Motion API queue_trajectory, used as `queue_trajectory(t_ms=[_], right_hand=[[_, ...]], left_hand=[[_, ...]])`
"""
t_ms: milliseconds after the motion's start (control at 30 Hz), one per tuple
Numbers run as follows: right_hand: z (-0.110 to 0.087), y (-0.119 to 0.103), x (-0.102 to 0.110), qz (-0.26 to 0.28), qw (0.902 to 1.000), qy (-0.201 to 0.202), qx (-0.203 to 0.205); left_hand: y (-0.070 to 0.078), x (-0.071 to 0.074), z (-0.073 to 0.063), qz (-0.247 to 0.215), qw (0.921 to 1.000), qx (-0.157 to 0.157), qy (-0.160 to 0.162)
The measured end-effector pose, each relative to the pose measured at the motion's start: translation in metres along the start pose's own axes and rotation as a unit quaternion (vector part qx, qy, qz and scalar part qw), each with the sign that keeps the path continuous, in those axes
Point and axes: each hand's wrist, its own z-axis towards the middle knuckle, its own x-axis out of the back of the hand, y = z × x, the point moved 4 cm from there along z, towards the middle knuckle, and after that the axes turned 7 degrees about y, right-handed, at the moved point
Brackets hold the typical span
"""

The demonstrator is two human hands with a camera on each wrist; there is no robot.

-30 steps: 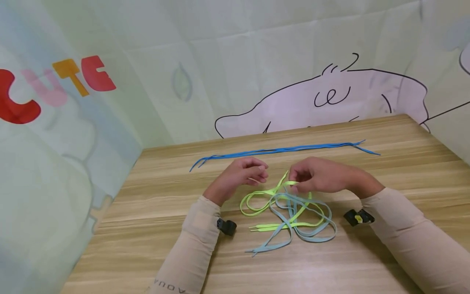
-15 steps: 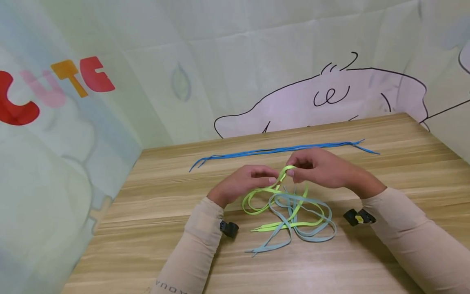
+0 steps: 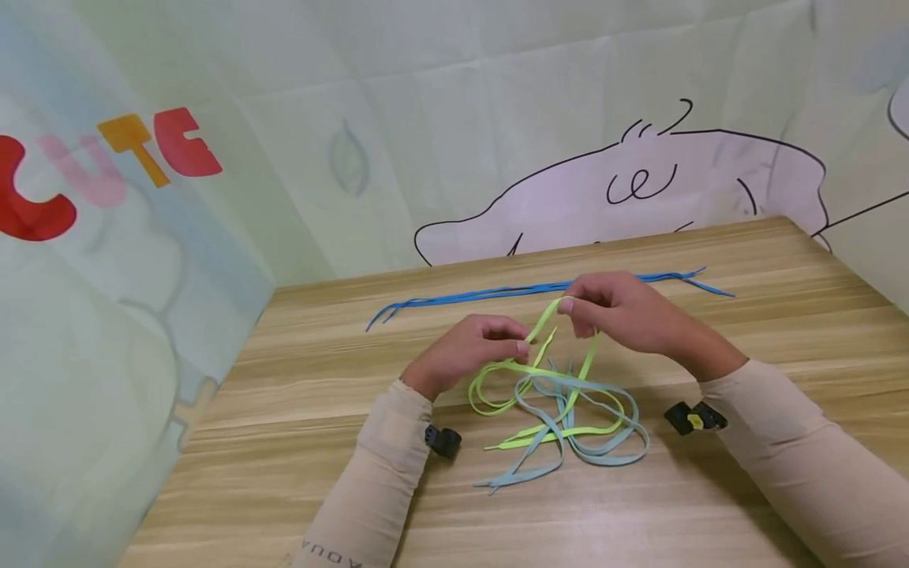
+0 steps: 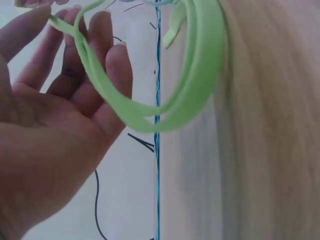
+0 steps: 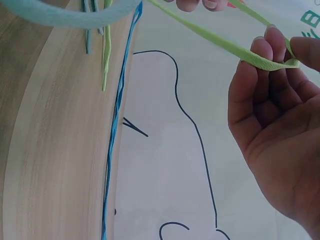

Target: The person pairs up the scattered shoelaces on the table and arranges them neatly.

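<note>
Where the bench (image 3: 284,442) comes nearest, the pale blue lacing (image 5: 70,19) rests in slack loops; the yellow-green lacing (image 4: 207,75) crosses it just beyond, partly coiled on the wood, with one length raised between the two hands; the left hand (image 3: 472,351) appears to pinch that length lightly between thumb and forefinger, its other fingers loosely spread; the right hand (image 3: 625,312) pinches a fold of it between thumb and fingertips, higher up; a slow upward draw by the right is probably best, easing one crossing at a time, since a hard pull could tighten the overlap or drag the pale loops along; the left seems better used to steady its coil than to tug; farther off, the blue laces (image 3: 490,294) lie stretched across the bench, partly hidden by the right hand, and are best left undisturbed; a printed cloth (image 3: 497,142) hangs behind.
</note>
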Motion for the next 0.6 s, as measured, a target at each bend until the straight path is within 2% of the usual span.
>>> queue_trajectory(t_ms=[200,600], right_hand=[[0.0,0.0,0.004,0.003,0.9997,0.022,0.007],[-0.001,0.003,0.012,0.02,0.9974,0.069,0.005]], left_hand=[[0.0,0.004,0.0,0.007,0.9999,-0.005,0.013],[-0.001,0.01,0.0,-0.082,0.9949,-0.04,0.044]])
